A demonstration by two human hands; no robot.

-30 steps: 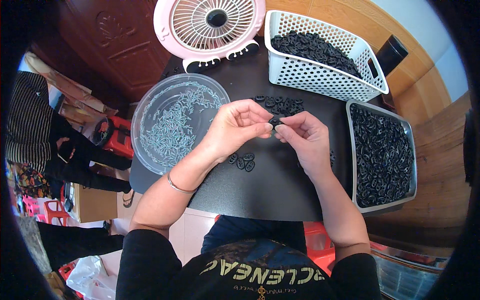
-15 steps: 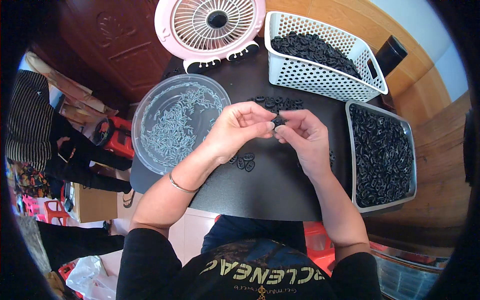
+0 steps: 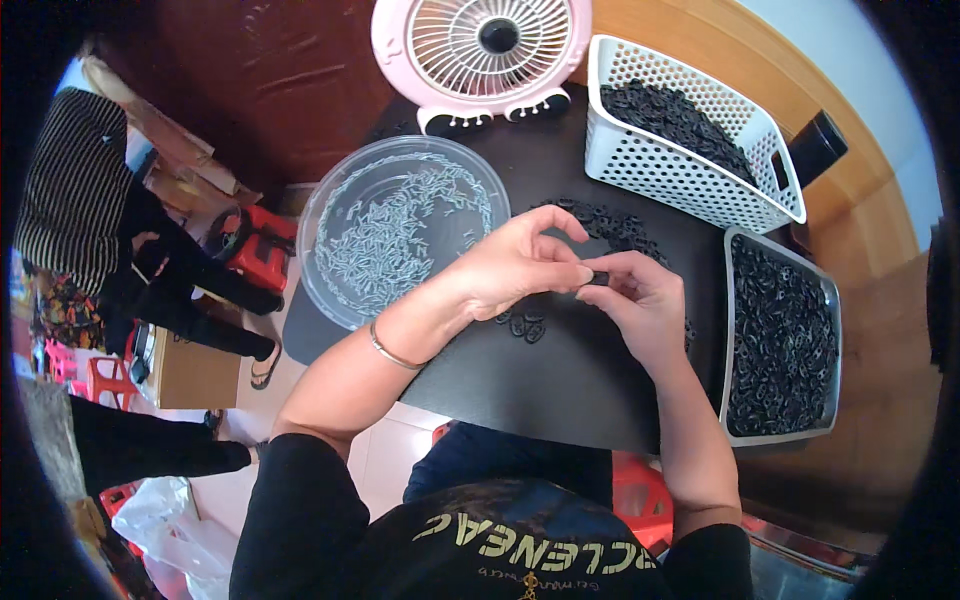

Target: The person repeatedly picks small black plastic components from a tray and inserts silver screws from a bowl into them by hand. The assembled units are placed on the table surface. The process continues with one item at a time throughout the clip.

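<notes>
Nearest the camera, both forearms rise from the lower edge over a black table point(image 3: 560, 390). A thin bracelet point(image 3: 392, 352) circles the left wrist. Just beyond it, a few loose black rings point(image 3: 527, 325) lie on the table under the left hand.

The left hand point(image 3: 510, 265) and the right hand point(image 3: 640, 300) meet above the middle of the table. Between them sits a small black part point(image 3: 598, 279), pinched from both sides: the left thumb and forefinger close on its left end, the right thumb and forefinger close on its right end. The other left fingers arch up and spread loosely; the remaining right fingers curl in toward the palm. How the part is shaped cannot be made out, since the fingertips cover most of it.

To the right, a shallow metal tray point(image 3: 730, 300) holds a thick layer of black rings. To the left of the hands stands a round clear bowl point(image 3: 320, 210) with small pale pieces scattered across its bottom. Just behind the hands, a heap of black rings point(image 3: 610, 222) rests on the table.

Farther right, a white perforated basket point(image 3: 680, 175) is loaded with more black pieces. At the far edge stands a pink desk fan point(image 3: 482, 55), its grille facing up toward the camera.

Off the table to the left, another person in a striped top point(image 3: 70, 190) sits beside a red stool point(image 3: 255, 250).
</notes>
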